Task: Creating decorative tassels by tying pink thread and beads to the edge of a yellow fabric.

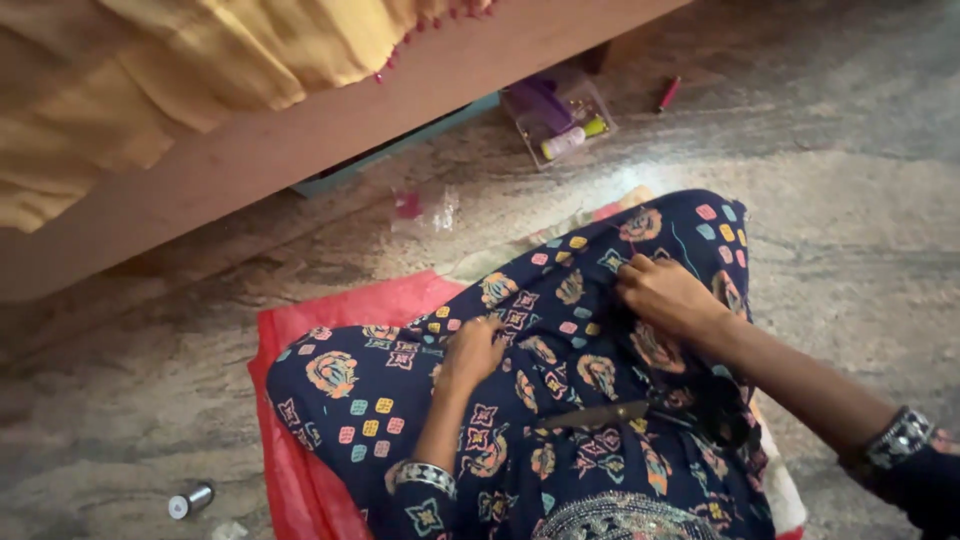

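Observation:
A dark blue garment [560,400] with bright flower and square prints lies spread over my lap and a red mat [300,440]. My left hand [472,350] rests on the cloth near its middle, fingers curled into the fabric. My right hand [668,295] pinches a fold of the same cloth further up and to the right. A pair of scissors [595,415] lies on the garment between my forearms, touched by neither hand.
A wooden bed frame [300,140] with a yellow cloth [180,60] runs across the top left. A clear plastic box [560,115] of small items and a red pen [668,93] lie on the stone floor. A thread spool [190,500] sits at the lower left.

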